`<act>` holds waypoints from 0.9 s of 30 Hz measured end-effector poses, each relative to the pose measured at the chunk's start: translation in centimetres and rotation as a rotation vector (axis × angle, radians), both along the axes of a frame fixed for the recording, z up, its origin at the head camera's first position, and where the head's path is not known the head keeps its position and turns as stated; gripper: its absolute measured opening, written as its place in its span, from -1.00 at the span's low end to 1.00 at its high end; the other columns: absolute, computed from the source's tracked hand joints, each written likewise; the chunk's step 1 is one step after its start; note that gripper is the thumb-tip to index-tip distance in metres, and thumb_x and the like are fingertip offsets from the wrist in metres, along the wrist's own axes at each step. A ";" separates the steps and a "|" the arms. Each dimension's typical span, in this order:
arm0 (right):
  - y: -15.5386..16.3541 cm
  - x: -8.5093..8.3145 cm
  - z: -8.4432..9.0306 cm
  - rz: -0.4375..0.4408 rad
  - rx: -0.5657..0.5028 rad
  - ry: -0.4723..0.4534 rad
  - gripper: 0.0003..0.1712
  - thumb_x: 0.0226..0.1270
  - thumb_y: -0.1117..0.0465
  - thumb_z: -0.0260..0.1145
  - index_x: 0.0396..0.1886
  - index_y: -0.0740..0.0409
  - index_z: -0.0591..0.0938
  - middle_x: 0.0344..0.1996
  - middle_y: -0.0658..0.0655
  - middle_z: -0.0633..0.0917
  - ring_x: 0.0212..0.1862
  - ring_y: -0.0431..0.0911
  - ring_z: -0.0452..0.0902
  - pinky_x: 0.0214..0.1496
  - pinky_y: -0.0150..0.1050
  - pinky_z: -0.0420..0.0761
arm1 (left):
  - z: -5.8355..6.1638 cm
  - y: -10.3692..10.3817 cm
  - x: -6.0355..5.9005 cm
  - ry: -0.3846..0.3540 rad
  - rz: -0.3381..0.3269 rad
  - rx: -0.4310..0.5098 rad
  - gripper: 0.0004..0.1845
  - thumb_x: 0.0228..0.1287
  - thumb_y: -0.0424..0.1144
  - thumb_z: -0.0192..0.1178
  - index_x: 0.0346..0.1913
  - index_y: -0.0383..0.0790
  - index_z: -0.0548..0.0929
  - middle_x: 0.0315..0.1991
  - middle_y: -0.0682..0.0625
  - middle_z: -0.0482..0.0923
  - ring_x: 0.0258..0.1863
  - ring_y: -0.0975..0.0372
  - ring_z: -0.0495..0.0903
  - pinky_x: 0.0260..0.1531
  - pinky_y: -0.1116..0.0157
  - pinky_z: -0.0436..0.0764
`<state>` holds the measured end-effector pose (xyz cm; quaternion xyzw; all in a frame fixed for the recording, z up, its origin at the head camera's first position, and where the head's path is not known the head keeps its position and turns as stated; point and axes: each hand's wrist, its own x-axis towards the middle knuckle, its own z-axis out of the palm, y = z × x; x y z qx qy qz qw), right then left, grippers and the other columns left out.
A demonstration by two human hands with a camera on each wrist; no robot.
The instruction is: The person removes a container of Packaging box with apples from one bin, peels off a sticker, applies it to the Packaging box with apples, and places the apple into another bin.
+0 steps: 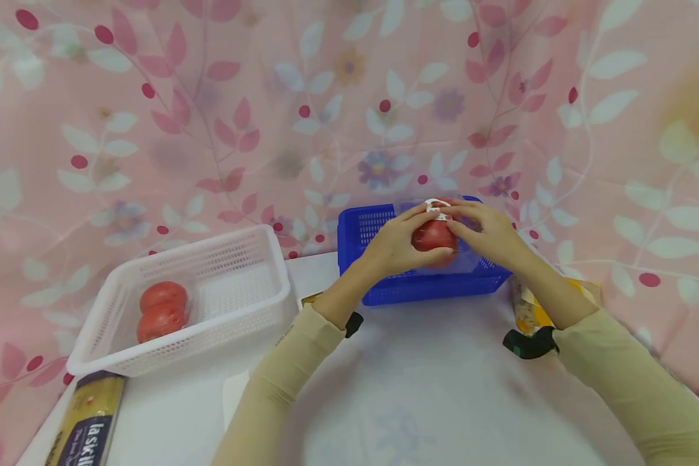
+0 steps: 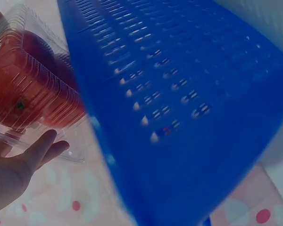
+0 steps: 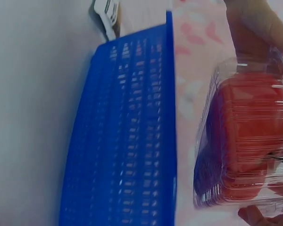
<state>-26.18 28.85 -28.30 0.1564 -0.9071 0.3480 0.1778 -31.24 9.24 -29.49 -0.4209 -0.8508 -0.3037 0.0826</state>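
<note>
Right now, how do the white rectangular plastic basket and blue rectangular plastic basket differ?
The white basket is on the left, the blue basket farther right. Two red fruits lie inside the white one; over the blue one, the left hand and right hand hold a clear plastic fruit pack. Both have perforated walls.

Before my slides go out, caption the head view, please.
Left grip and right grip hold boxed red tomatoes over a blue basket, a white basket alongside.

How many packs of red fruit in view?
2: one pack in the white basket, another pack held by left hand and right hand over the blue basket. More may hide there.
</note>
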 end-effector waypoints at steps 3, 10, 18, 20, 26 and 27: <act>0.5 -1.1 -0.6 -0.007 -0.023 -0.057 -0.56 0.32 0.01 0.15 0.11 0.12 0.55 0.22 0.24 0.39 0.20 0.19 0.30 0.05 0.12 0.43 | -0.8 0.7 -1.1 -0.067 0.011 -0.002 -0.25 0.01 0.29 0.17 0.31 0.18 0.31 0.35 0.12 0.15 0.16 0.11 0.36 -0.12 0.30 0.55; 2.3 -3.0 -2.6 -0.092 -0.024 -0.156 -0.47 0.30 -0.13 0.12 0.10 0.12 0.55 0.14 0.26 0.46 0.18 0.23 0.31 0.02 0.19 0.42 | -3.0 2.9 -3.5 -0.147 0.034 -0.062 -0.22 0.05 0.34 0.09 0.34 0.16 0.26 0.36 0.10 0.13 0.21 0.12 0.31 -0.08 0.26 0.53; 4.3 -3.7 -5.1 -0.152 0.052 -0.158 -0.47 0.31 -0.09 0.12 0.03 0.25 0.56 0.09 0.41 0.47 0.15 0.34 0.27 0.08 0.31 0.27 | -5.3 5.4 -4.1 -0.201 0.035 -0.138 -0.24 0.10 0.30 0.08 0.35 0.07 0.27 0.37 0.02 0.12 0.25 0.09 0.26 0.00 0.26 0.49; 4.5 -3.9 -5.8 -0.155 0.077 -0.159 -0.48 0.33 -0.06 0.12 0.02 0.28 0.57 0.07 0.45 0.47 0.15 0.36 0.26 0.08 0.32 0.26 | -5.9 5.9 -4.1 -0.209 0.059 -0.164 -0.23 0.10 0.29 0.08 0.34 0.02 0.28 0.38 -0.01 0.11 0.26 0.08 0.25 0.01 0.24 0.48; 4.7 -5.0 -6.8 -0.139 0.120 -0.212 -0.46 0.34 -0.07 0.09 0.04 0.30 0.53 0.07 0.47 0.45 0.13 0.36 0.26 0.03 0.31 0.30 | -6.6 6.0 -4.6 -0.211 0.082 -0.209 -0.24 0.12 0.27 0.09 0.32 -0.09 0.32 0.35 -0.03 0.16 0.25 0.12 0.26 0.01 0.29 0.48; 4.6 -5.2 -6.8 -0.130 0.125 -0.224 -0.45 0.34 -0.08 0.08 0.05 0.31 0.52 0.08 0.47 0.44 0.14 0.36 0.25 0.06 0.32 0.28 | -6.6 6.0 -4.7 -0.207 0.078 -0.214 -0.24 0.12 0.26 0.09 0.32 -0.09 0.32 0.34 -0.01 0.17 0.23 0.14 0.27 0.00 0.30 0.48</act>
